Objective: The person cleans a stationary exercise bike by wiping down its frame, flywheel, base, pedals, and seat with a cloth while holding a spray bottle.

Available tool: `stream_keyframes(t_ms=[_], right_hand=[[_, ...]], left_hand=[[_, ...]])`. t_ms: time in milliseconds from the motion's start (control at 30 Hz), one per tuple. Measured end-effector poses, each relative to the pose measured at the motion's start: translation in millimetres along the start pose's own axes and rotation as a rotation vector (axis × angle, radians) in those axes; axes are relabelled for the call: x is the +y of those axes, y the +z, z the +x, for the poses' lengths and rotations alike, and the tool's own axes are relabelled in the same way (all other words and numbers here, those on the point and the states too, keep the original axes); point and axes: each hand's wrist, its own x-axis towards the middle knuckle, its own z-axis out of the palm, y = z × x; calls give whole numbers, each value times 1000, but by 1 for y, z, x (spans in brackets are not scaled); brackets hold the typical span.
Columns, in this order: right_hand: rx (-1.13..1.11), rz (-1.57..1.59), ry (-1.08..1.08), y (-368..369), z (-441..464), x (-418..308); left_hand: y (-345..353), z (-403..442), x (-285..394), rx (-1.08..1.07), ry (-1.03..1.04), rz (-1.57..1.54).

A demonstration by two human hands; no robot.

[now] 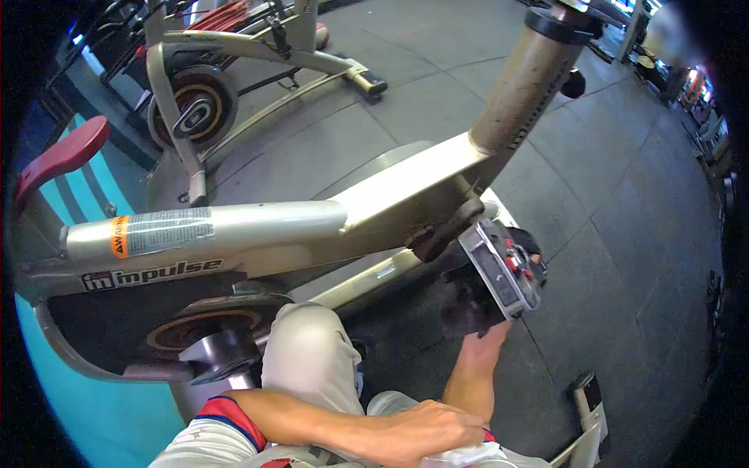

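Note:
In a dark glove, my right hand (470, 300) is wrapped around the pedal (493, 269) of an exercise bike (273, 222). The pedal has a metal cage with red parts, and it joins a dark crank arm (445, 230). A bare fingertip shows at the pedal's far side. Bent across my body, my bare left hand (441, 429) lies at my right sleeve, its fingers curled. White fabric (464, 455) shows just beneath it; whether the fingers grip the fabric is hidden.
Another exercise bike (195, 109) stands at the back left. A red saddle (66, 156) rises at the left edge. My knee (308, 343) is close to a second pedal (222, 355). A metal frame foot (589, 405) stands at lower right on the dark tiled floor (601, 265).

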Motion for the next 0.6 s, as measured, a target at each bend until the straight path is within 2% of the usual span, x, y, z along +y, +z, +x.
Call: stream_keyframes(t_ms=[200, 300, 400, 600], right_hand=[[-83, 93, -33, -3, 22, -9], [-105, 129, -55, -2, 33, -15], [-115, 140, -76, -2, 32, -22], [-113, 139, -78, -11, 18, -23]], left_hand=[[-1, -1, 0, 18, -89, 44], [-14, 0, 2, 80, 23, 0], [-27, 1, 15, 238, 69, -107], [-26, -4, 11, 49, -113, -7]])
